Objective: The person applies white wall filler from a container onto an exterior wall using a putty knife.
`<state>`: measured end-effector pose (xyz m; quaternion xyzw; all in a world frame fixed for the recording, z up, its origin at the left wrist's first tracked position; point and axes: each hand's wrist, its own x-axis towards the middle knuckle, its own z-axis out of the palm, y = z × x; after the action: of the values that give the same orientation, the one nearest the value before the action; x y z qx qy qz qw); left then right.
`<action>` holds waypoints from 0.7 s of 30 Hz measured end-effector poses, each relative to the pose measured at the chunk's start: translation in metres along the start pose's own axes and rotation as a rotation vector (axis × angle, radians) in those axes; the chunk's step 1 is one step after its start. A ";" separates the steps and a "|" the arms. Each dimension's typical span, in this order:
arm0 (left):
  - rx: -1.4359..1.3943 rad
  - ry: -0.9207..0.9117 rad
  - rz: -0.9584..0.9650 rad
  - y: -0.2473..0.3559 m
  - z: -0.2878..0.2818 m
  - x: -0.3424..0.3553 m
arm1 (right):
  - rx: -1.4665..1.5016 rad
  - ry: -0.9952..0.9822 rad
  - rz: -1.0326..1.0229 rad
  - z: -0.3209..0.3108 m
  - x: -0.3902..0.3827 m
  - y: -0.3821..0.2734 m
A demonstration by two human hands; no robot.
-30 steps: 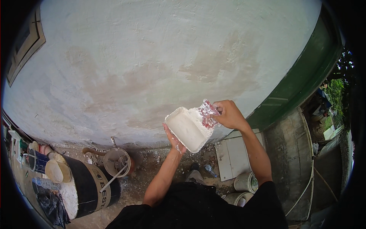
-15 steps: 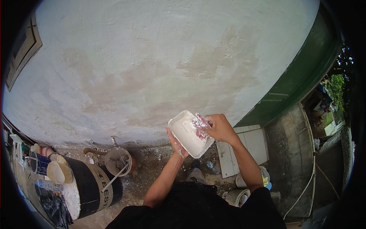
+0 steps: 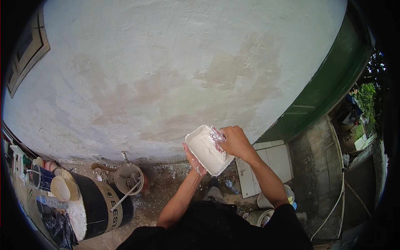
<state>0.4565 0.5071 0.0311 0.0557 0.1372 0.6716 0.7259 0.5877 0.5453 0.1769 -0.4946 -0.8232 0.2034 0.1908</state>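
Note:
My left hand (image 3: pixel 194 159) supports a shallow white rectangular tub (image 3: pixel 201 159) from its left side, fingers curled round beneath it. Pale, wet putty (image 3: pixel 204 145) coats the inside of the tub. In my right hand (image 3: pixel 236 142) is a reddish scraper (image 3: pixel 217 136) smeared with white paste, its blade down in the tub by the right side. The fingers are closed round the scraper, and part of it is hidden behind them. Both hands are held in front of a whitish wall (image 3: pixel 183 54) with beige damp-looking patches.
A black drum (image 3: pixel 96 204) with a tan band lies at the lower left, with a cream bowl (image 3: pixel 64 188) by it. Nearby is a round bucket (image 3: pixel 125 177) with a stick. Pale boards (image 3: pixel 266 166) and a green door (image 3: pixel 312 100) are at right; white buckets (image 3: pixel 259 216) sit by my right arm.
My right hand has shifted slightly left with the scraper, over the putty, whose surface looks spread differently. The tub has dropped a little in the picture, still in my left hand.

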 end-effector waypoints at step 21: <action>-0.025 0.185 -0.012 -0.003 -0.003 0.000 | -0.727 0.178 -0.252 0.079 -0.025 -0.040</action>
<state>0.4587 0.5069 0.0277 -0.0163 0.1957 0.6713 0.7147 0.5284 0.4949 0.1280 -0.4409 -0.8759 -0.1701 0.0971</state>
